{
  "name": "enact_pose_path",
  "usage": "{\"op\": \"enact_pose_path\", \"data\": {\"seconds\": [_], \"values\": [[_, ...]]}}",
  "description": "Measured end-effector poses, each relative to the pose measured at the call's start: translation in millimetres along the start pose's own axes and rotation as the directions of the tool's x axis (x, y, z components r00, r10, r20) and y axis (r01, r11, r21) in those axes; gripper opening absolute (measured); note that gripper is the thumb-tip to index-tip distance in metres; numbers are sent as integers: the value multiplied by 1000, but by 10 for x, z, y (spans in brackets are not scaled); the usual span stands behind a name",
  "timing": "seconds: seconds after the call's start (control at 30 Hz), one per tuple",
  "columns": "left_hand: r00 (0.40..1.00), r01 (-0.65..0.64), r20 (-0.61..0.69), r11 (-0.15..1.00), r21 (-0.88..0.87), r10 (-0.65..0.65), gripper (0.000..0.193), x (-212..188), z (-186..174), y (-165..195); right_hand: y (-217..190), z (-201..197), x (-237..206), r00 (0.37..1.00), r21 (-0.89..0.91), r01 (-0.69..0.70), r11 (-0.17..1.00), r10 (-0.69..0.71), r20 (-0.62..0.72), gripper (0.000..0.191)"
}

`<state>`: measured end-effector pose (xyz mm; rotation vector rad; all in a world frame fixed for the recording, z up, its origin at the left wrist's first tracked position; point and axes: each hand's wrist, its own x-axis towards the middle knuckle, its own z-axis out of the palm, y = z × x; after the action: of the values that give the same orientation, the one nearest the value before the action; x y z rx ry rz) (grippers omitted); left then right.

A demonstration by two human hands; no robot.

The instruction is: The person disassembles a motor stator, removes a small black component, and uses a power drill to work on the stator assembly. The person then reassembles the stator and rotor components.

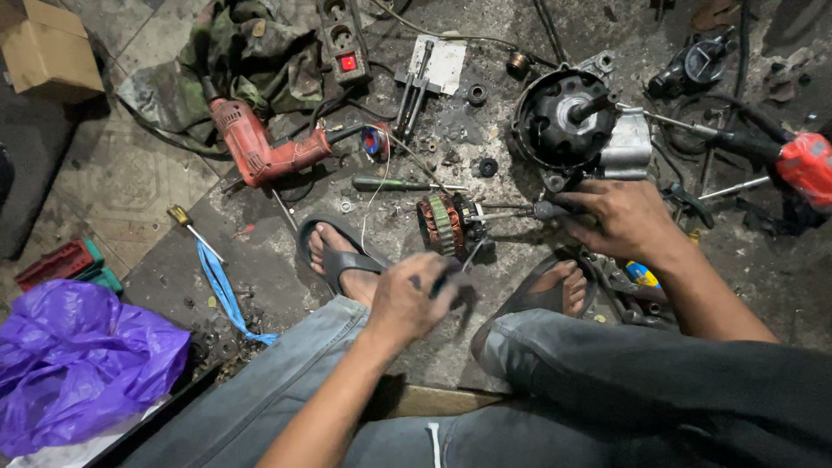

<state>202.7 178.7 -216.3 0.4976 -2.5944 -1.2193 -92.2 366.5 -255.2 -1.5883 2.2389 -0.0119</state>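
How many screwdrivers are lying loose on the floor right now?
2. A yellow-handled screwdriver lies left of the feet, beside a blue strap. A green-handled screwdriver lies by the red drill. Clutter may hide others.

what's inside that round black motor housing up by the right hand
Inside the round black housing a pale hub with a dark shaft sticking out is visible. Deeper parts are lost in shadow.

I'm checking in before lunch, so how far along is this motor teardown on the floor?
Already apart: the round black housing lies open with its shaft up, and the copper-wound stator sits on the floor by itself. In hand: the right hand holds a screwdriver against the stator, while the left hand grips a dark tool, blurred. Left: small loose parts lie scattered about, with nothing reassembled.
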Motion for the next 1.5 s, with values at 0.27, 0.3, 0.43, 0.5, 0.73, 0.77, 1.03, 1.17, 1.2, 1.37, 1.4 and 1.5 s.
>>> {"op": "enact_pose_path", "data": {"seconds": [0.27,0.3,0.43,0.5,0.73,0.77,1.03,1.17,1.2,1.37,1.4,1.5], "values": [[984,128,-128,991,49,-121,25,100,157,-154,-7,59,-8,1000,108,-6,994,7,-11,49],[983,125,-140,992,9,-122,25,105,181,-174,-2,66,-7,998,133,25,991,-17,-58,49],[986,114,-131,991,74,-103,28,111,257,-265,-4,66,7,1000,181,5,983,-3,-11,47],[985,96,-155,987,127,-76,31,100,276,-307,-15,56,15,1000,256,9,967,-8,-6,47],[985,58,-168,992,116,-38,32,66,272,-338,-15,48,28,999,167,-22,986,15,40,47],[984,65,-169,993,94,-49,30,67,271,-332,-9,57,34,1000,188,1,982,-4,20,47],[981,56,-190,988,141,-29,33,93,293,-331,14,94,23,990,154,-84,985,66,121,50],[985,-25,-169,996,82,39,36,89,289,-337,6,59,24,996,170,-53,984,39,80,50],[988,11,-156,998,65,-1,34,83,292,-331,4,50,27,993,174,-68,982,50,106,49],[991,83,-112,996,29,-79,30,82,304,-320,-5,26,40,986,167,-102,981,77,149,49],[989,134,-64,991,15,-133,29,86,306,-325,-5,30,40,986,170,-103,980,77,149,49],[990,130,-69,990,49,-126,31,80,311,-346,-3,52,42,978,171,-130,977,97,187,48]]}}
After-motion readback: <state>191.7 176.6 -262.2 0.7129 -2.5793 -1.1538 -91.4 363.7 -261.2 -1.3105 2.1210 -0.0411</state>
